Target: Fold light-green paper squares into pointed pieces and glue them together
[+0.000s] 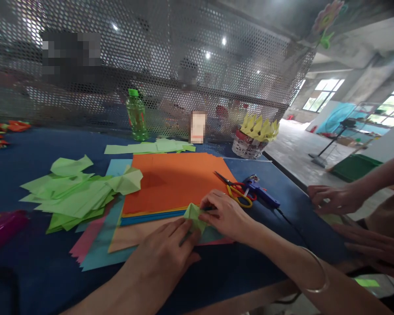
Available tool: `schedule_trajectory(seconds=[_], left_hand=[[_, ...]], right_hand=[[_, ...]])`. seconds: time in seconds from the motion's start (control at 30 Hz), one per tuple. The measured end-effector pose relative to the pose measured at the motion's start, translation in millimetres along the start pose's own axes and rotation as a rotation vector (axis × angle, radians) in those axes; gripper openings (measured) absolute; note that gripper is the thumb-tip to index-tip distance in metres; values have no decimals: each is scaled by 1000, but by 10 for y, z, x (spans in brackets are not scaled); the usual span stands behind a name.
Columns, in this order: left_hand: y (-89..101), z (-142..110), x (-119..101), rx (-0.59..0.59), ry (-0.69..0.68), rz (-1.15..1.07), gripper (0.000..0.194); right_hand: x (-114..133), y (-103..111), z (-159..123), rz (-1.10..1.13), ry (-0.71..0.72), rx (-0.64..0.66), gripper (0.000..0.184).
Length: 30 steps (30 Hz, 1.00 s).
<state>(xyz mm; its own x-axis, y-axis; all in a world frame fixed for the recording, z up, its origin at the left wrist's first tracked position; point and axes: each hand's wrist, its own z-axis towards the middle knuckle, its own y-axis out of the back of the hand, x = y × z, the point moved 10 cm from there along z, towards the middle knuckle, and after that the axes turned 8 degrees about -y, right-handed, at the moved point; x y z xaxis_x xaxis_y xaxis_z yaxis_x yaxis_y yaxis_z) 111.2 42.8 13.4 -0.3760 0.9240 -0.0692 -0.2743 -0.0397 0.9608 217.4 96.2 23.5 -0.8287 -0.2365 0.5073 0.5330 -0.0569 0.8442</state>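
Green paper piece (pixel 195 214): small and creased, with a pointed top; between the two hands, over the near edge of the paper stack.
Left hand (pixel 170 240): fingers bent down on the left side of the green paper piece.
Right hand (pixel 228 214): thumb and fingertips drawn close together at the piece's right side, pinching it.
Paper stack (pixel 170 179): orange on top, with blue, peach, light blue and pink sheets fanned out below it on the blue surface (pixel 243 275).
Green paper pile (pixel 75 197): loose pieces left of the orange sheets, one overlapping their left edge.
Scissors (pixel 238 194): yellow and red handles, blades open slightly, just right of the stack.
Glue gun (pixel 262 194): blue, beside the scissors, black cord running toward the near edge.
Back of the surface: pale green strips (pixel 147 146), a green-capped bottle (pixel 137 116) upright, and a round container (pixel 249 144) topped with yellow folded points.
Far right: another person's hands (pixel 338 199) at a pale green piece (pixel 331 218).
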Motion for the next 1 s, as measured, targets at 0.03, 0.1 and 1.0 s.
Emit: schedule_trajectory(seconds=[0.03,0.1,1.0], left_hand=[[1,2,-1,2,1,-1,40],[8,6,0,7,5,-2,35],[462,1,-89,-278,-98,47,32]], right_hand=[[1,-6,0,2,6,2,17],[8,-14,-4,12,26,4,15],[39,5,-45,11,47,14,29]])
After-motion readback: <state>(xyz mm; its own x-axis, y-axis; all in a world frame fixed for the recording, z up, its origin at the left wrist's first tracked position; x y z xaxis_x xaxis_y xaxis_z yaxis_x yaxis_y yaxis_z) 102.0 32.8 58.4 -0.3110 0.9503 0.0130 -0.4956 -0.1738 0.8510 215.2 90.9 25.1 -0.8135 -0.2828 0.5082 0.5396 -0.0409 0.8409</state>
